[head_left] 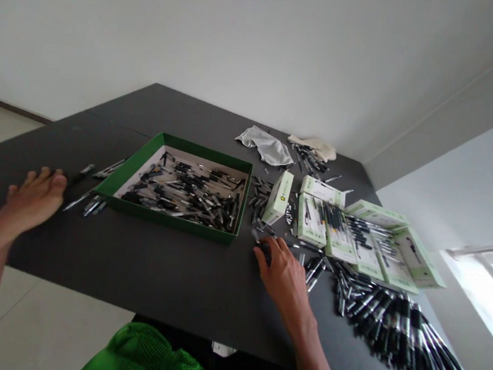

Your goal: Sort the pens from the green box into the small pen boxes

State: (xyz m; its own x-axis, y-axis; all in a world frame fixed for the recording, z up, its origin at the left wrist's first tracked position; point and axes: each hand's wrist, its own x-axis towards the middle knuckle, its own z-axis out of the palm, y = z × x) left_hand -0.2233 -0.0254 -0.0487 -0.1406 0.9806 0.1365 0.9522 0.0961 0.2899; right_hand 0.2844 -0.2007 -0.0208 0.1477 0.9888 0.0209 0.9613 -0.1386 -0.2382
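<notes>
My left hand [35, 199] rests palm down on the dark table [165, 276], holding nothing, with its fingertips close to a few loose pens [87, 201]. My right hand [280, 270] is curled over a black pen [265, 252] at the edge of a scattered pile, and the fingers partly hide it. A green box lid [173, 185] with a white lining holds many jumbled black pens. A large fan of black-and-silver pens [395, 326] lies to the right of my right hand.
Open pale-green cartons [339, 231] holding pens stand beyond my right hand. A grey cloth [266, 146], a cream cloth [315, 148] and a small pen heap [307, 159] lie at the far edge. A green garment [146, 360] shows below the table's near edge.
</notes>
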